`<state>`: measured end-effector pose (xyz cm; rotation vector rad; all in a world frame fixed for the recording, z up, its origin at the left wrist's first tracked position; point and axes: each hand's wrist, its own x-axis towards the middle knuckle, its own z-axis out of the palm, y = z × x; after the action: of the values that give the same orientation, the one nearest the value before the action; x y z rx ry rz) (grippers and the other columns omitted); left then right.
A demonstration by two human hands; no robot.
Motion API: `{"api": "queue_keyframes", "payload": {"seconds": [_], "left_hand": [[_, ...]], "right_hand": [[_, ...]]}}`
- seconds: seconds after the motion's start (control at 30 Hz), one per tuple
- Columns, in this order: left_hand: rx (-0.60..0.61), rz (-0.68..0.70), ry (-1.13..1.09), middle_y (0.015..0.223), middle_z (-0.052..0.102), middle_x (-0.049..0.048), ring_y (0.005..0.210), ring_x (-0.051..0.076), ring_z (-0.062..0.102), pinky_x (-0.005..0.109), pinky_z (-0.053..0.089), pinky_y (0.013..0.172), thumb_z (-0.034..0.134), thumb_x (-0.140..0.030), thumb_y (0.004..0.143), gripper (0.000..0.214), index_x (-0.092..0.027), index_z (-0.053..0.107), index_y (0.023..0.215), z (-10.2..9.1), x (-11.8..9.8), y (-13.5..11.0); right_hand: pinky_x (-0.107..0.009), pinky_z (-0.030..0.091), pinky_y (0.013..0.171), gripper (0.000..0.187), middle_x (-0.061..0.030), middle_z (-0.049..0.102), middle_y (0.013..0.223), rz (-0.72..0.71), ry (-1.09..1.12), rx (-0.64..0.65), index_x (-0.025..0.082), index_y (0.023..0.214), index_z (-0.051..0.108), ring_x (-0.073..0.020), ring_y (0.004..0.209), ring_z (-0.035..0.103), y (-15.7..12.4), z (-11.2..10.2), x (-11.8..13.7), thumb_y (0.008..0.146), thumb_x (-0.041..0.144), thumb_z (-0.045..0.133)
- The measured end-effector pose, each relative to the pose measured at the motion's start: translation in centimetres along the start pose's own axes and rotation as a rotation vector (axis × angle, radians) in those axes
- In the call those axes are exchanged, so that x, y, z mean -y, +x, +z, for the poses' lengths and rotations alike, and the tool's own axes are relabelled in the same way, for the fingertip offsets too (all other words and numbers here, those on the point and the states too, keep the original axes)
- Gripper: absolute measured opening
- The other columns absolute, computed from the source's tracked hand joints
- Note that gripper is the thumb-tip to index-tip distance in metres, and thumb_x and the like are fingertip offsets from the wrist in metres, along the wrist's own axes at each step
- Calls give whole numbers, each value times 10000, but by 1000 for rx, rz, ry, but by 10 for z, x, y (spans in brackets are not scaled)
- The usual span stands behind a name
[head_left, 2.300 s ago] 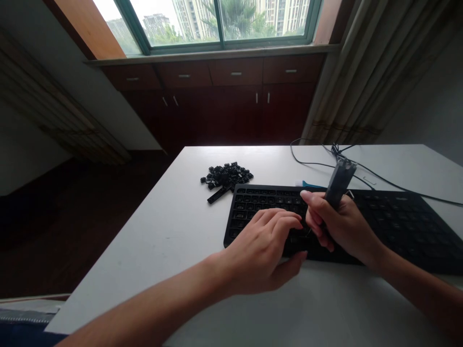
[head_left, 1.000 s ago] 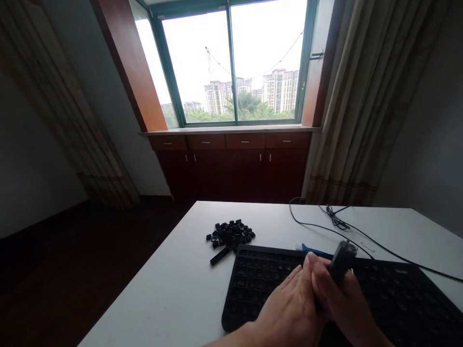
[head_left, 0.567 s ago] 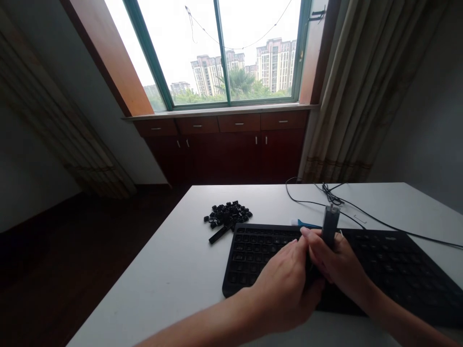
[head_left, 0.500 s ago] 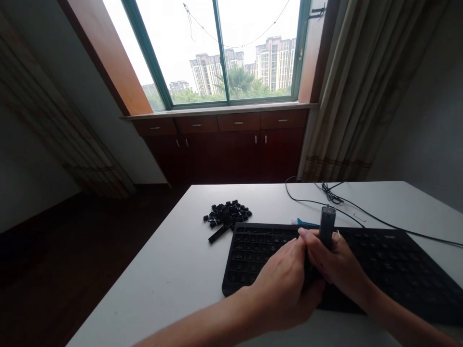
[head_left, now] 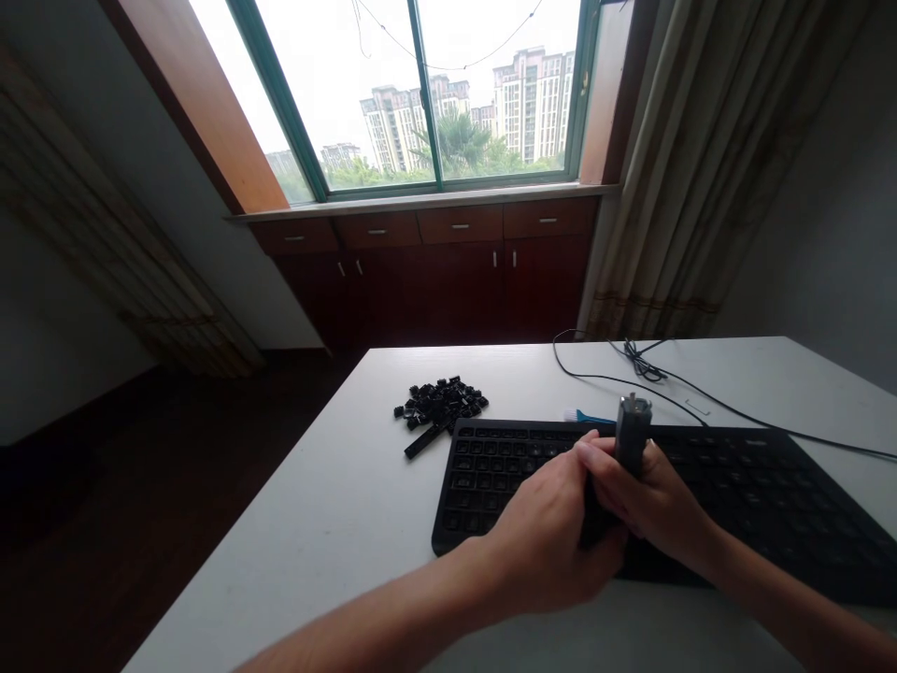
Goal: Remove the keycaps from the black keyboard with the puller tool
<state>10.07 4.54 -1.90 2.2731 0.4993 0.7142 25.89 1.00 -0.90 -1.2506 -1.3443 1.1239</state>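
Both my hands meet over the black keyboard [head_left: 483, 500], whose left part shows bare key sockets without caps. My right hand [head_left: 648, 491] is wrapped round a dark grey, stick-shaped device [head_left: 633, 435], which stands upright with a small metal piece at its top end. Pressed against my right hand, my left hand [head_left: 553, 533] has its fingers closed round the lower part; what exactly it grips there is mostly hidden. Left of the keyboard's back corner lies a heap of loose black keycaps [head_left: 445, 402], with the long space bar key [head_left: 424, 441] at its front.
Behind the keyboard lies a small blue brush [head_left: 589, 417] with pale bristles. A bundled black cable [head_left: 641, 363] runs over the back right of the white table [head_left: 315, 523]. Near it is a thin bent wire piece [head_left: 697, 408]. A cabinet [head_left: 427, 290] stands under the window.
The view has tipped slightly downward, so everything sits a little higher in the picture. My hands keep their hold, and the upright device tilts slightly, showing more of its top end.
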Motion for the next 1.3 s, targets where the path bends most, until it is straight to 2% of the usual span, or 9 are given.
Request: {"api": "queue_keyframes", "payload": {"seconds": [0.13,0.23,0.43,0.63,0.73,0.93,1.03,1.1,1.3], "left_hand": [[1,-5,9,1481,500,177,1405,313,470,448,429,1174,633,-263,833,766,-113,311,1512,1,1,0],[2,22,9,1469,514,139,1407,304,465,443,415,1188,624,-209,801,783,-150,306,1514,0,-1,1],[2,28,-3,1425,542,135,1296,308,552,461,460,1146,605,-179,772,709,-155,392,1448,-3,-3,2],[7,59,-29,1203,640,115,1131,270,639,406,524,1060,546,-102,798,572,-159,462,1361,-2,-2,4],[12,85,12,1210,635,129,1165,291,624,431,518,1072,546,-109,803,547,-151,460,1342,-1,-1,4],[-5,281,180,1438,503,211,1405,328,457,525,339,1231,493,-111,904,674,-104,181,1502,5,3,2],[-12,292,226,1478,464,248,1448,344,402,539,348,1224,475,-108,928,754,-85,27,1534,9,6,0],[-1,262,231,1493,448,258,1449,341,402,536,349,1224,466,-118,943,766,-72,-13,1539,9,6,0],[48,145,215,1512,419,247,1457,336,376,495,374,1213,413,-119,952,589,-51,224,1505,5,-4,2]], "right_hand": [[-206,237,361,507,64,404,437,7,-12,-46,194,596,469,-66,365,329,0,2,2,970,531,531],[-210,249,366,520,59,408,426,-7,-28,-43,198,578,452,-67,357,335,-3,3,4,978,524,518],[-201,281,363,495,59,422,443,-26,-61,-28,195,605,469,-67,364,357,-6,5,2,995,497,511],[-198,328,333,530,46,459,417,20,-82,-172,199,572,474,-81,330,421,-6,14,-3,975,537,539],[-204,347,336,541,33,482,413,16,-76,-209,201,557,484,-93,331,452,-9,18,-2,970,545,543],[-211,383,375,551,24,483,404,-28,-66,-223,195,558,501,-100,356,468,-12,18,-5,983,545,517],[-203,364,365,548,28,473,407,-15,-24,-253,195,561,495,-95,362,454,-11,18,-6,980,547,520],[-197,352,359,548,36,457,412,-38,33,-260,198,556,475,-86,361,431,-10,18,-4,978,545,524],[-189,293,318,567,62,385,399,-40,154,-312,206,517,430,-62,324,348,-3,18,1,941,555,571]]}}
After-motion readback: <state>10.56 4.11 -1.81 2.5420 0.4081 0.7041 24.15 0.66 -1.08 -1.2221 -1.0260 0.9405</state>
